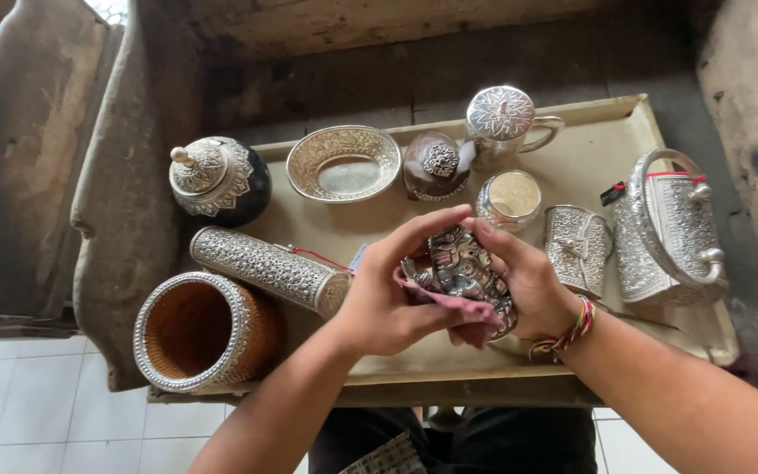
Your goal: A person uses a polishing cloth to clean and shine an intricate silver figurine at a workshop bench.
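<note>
While both hands meet over the front edge of the tray (pixel 611 118), they hold one shiny silver piece (pixel 467 268) between them. The left hand (pixel 388 294) curls its fingers around the piece and a pink cloth (pixel 449 307), likely so the cloth can press on the metal. The right hand (pixel 528 285) cups the other side, fingers closed on it, which keeps it steady. The cloth and fingers hide much of the piece, so its full shape is hard to tell.

Other silver things sit on the tray. A woven basket (pixel 203 329) with a silver rim stands at the front left corner, and a long tube (pixel 269 268) lies beside it. A round jar (pixel 218 180) is at the back left, then a bowl (pixel 344 162), a brown lidded pot (pixel 434 165) and a jug (pixel 504 123). A small cup (pixel 511 197) and a little box (pixel 578 247) are near the hands. A silver bag (pixel 668 228) rests by the right edge. The person's arms are cut off at the bottom.
</note>
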